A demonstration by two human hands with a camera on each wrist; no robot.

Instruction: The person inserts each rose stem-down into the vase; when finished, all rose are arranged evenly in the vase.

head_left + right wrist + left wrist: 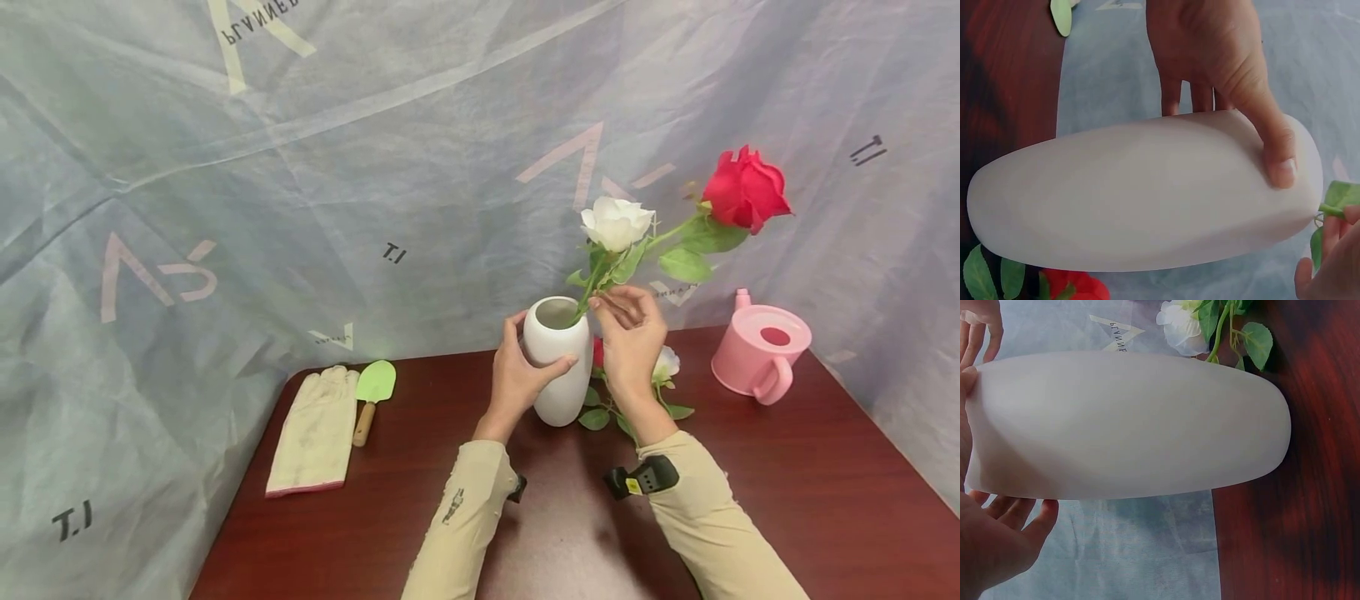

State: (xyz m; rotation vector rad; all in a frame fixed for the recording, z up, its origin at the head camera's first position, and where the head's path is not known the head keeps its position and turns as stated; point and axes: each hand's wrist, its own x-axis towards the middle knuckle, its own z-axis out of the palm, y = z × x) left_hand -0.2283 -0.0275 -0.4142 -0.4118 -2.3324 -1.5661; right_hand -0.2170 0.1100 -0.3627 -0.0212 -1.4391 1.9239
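A tall white vase (pixel 557 387) stands on the table, its mouth facing up. My left hand (pixel 517 379) grips it near the top, thumb across the front and fingers round the far left side. At the rim, my right hand (pixel 633 342) pinches a green rose stem (pixel 1331 210) between thumb and fingertips. A white rose (pixel 617 223) rises above the mouth, and a red rose (pixel 747 190) leans out to the right on a longer stem. Their stems come together by the right fingertips, and it cannot be told which one is pinched. The lower stem ends are hidden inside the vase.
Behind my right hand lie another white rose (pixel 666 365) and a red rose (pixel 1075 284). A pink watering can (pixel 750 358) stands at the right. Cream gloves (pixel 315 433) and a green trowel (pixel 375 383) lie at the left. A grey sheet (pixel 420 167) hangs behind the table.
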